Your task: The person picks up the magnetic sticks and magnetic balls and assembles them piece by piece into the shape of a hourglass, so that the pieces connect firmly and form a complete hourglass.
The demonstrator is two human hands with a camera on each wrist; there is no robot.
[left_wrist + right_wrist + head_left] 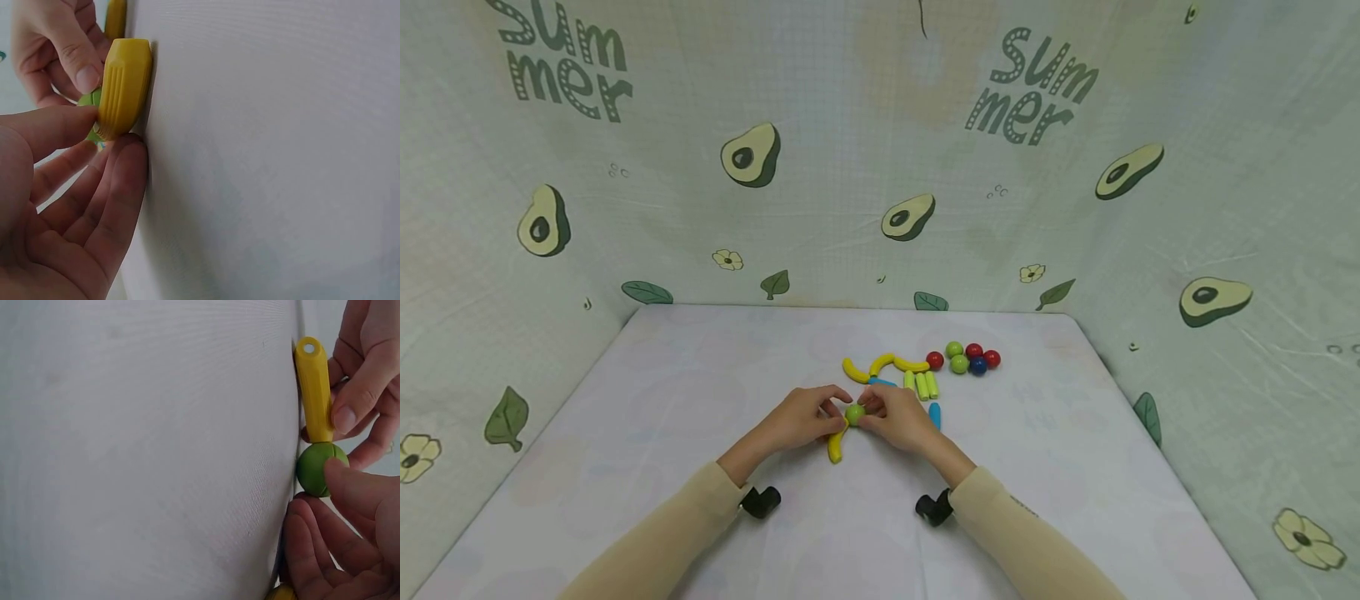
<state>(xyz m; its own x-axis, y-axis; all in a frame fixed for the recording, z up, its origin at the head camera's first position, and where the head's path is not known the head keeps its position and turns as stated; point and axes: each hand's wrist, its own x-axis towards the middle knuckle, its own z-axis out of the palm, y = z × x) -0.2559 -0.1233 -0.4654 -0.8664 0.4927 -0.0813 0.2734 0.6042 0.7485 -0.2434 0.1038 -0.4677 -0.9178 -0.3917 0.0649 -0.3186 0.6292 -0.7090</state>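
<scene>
Green ball point(315, 469), ridged yellow banana point(314, 390)

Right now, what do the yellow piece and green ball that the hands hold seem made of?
Yellow piece: probably moulded plastic, satin, with regular grooves. Green ball: likely plastic, smooth, faintly shiny, showing a thin seam; painted wood possible.

Head: right sleeve point(1033, 533), cut off by lower edge, dark mark point(1024, 506) too small to read | blue stick point(935, 413), lower end behind right hand point(898, 419) | Left wrist: green ball point(91, 97), mostly behind yellow banana point(125, 87) and left hand point(69, 231) | Right wrist: second yellow piece point(282, 592), cut off by bottom edge
</scene>
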